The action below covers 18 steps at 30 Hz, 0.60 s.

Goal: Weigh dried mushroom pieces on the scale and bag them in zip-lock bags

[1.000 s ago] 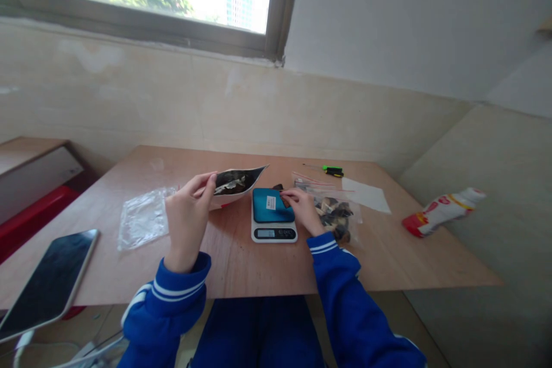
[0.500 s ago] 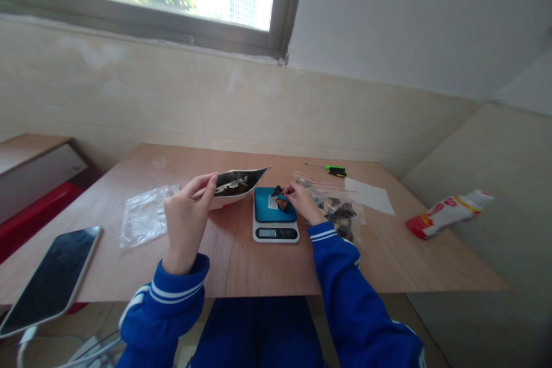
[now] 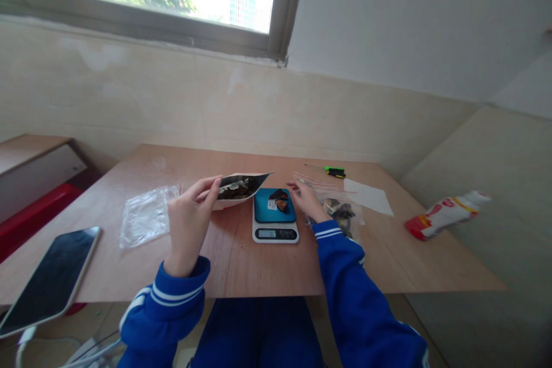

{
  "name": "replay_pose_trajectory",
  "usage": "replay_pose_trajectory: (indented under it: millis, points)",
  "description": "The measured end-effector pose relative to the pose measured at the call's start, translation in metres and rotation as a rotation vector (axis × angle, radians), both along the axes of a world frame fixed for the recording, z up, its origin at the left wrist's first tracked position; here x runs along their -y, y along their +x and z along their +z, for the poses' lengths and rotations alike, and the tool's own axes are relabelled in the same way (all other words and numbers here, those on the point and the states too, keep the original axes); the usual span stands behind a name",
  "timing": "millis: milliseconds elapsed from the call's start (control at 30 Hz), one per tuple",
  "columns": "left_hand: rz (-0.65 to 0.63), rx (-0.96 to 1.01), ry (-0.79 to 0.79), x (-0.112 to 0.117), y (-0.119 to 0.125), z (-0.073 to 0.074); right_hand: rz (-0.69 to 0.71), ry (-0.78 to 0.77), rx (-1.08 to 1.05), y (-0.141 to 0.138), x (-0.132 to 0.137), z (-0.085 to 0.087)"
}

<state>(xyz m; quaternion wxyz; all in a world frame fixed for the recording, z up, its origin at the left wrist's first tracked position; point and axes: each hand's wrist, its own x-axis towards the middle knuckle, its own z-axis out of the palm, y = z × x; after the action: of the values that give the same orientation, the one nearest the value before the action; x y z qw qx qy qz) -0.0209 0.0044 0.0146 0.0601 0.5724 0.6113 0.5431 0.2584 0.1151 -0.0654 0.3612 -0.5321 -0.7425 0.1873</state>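
My left hand (image 3: 193, 213) pinches the edge of an open pouch (image 3: 230, 203), tilted so that dark dried pieces (image 3: 241, 186) show inside. A small digital scale (image 3: 276, 234) with a blue top stands right of the pouch. On its top lie a few dark brown dried pieces (image 3: 282, 202) beside a white label. My right hand (image 3: 305, 200) is just right of the scale, fingers apart and holding nothing I can see. Under and beyond the right wrist lies a clear zip bag (image 3: 342, 211) with dried pieces in it.
A flat clear plastic bag (image 3: 144, 217) lies at left, near a phone (image 3: 52, 276) with a cable at the table edge. Toward the back right are screwdrivers (image 3: 335, 172) and a white paper sheet (image 3: 371, 195). A red and white bottle (image 3: 446, 215) stands farther right.
My right hand has let go of the dried piece on the scale and drawn back to the right. My left hand and the pouch have shifted slightly.
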Motion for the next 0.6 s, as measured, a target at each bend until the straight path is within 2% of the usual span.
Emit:
replay_pose_trajectory:
  millis: [100, 133, 200, 267, 300, 367, 433, 467, 533, 600]
  points:
    - [-0.019, 0.012, -0.014, 0.001, 0.004, -0.001, 0.003, 0.083, -0.087, -0.012, 0.014, 0.033]
    - [-0.022, 0.009, -0.016, 0.001, 0.006, -0.001, 0.053, 0.116, -0.165, -0.018, 0.019, 0.047]
    - [-0.001, 0.0, -0.014, 0.003, 0.008, -0.002, 0.247, 0.119, -0.239, -0.029, 0.03, 0.076]
    - [0.045, -0.002, 0.001, 0.004, 0.008, -0.002, 0.397, 0.13, -0.138, -0.038, 0.04, 0.104]
    - [0.066, 0.0, 0.01, 0.005, 0.007, -0.002, 0.408, 0.151, -0.062, -0.041, 0.045, 0.116]
    - [0.082, 0.004, 0.02, 0.006, 0.006, -0.002, 0.329, 0.221, 0.062, -0.046, 0.056, 0.136]
    - [0.068, 0.007, 0.02, 0.007, 0.005, -0.003, 0.246, 0.278, 0.118, -0.05, 0.066, 0.151]
    - [0.059, 0.011, 0.018, 0.008, 0.006, -0.003, 0.262, 0.279, 0.129, -0.054, 0.071, 0.156]
    - [0.037, 0.019, 0.013, 0.008, 0.009, -0.004, 0.422, 0.226, 0.151, -0.063, 0.078, 0.161]
    - [0.016, 0.012, 0.01, 0.009, 0.014, -0.006, 0.62, 0.153, 0.198, -0.077, 0.078, 0.157]
